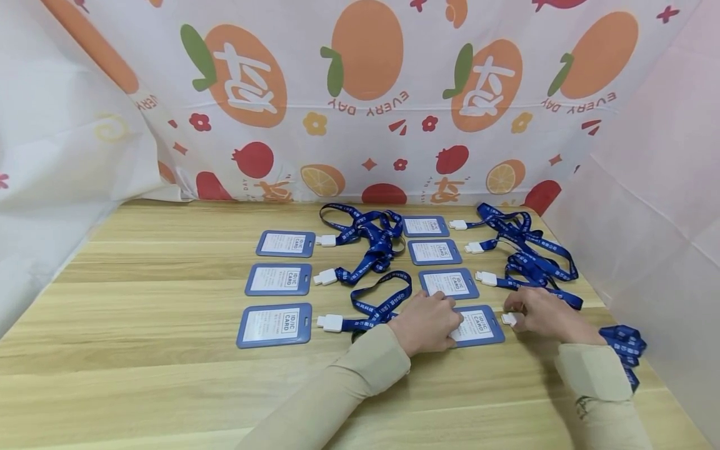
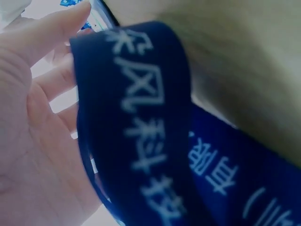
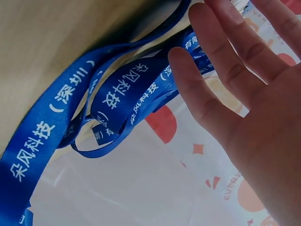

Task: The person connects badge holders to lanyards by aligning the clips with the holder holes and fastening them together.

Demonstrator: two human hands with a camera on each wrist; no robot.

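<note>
My left hand (image 1: 430, 322) lies over the left end of the front badge holder (image 1: 478, 325) in the right column, holding it between fingers at its far edge and thumb at its near edge. Just right of that holder, my right hand (image 1: 542, 315) pinches the white clip (image 1: 509, 319) of a blue lanyard (image 1: 624, 350), part of which shows beyond the right sleeve. Clip and holder are apart. In the left wrist view, another blue lanyard (image 2: 141, 122) loops up before the left palm. Blue lanyards (image 3: 113, 94) also lie beside the right fingers in the right wrist view; the pinched clip is hidden there.
Three blue badge holders (image 1: 278, 279) form the left column, with white clips (image 1: 330, 322) and coiled lanyards (image 1: 374, 234) to their right. Behind my hands, three more holders (image 1: 435, 252) stand in the right column beside lanyards (image 1: 529, 250). Fruit-printed cloth (image 1: 365, 150) hangs behind the wooden table (image 1: 140, 381).
</note>
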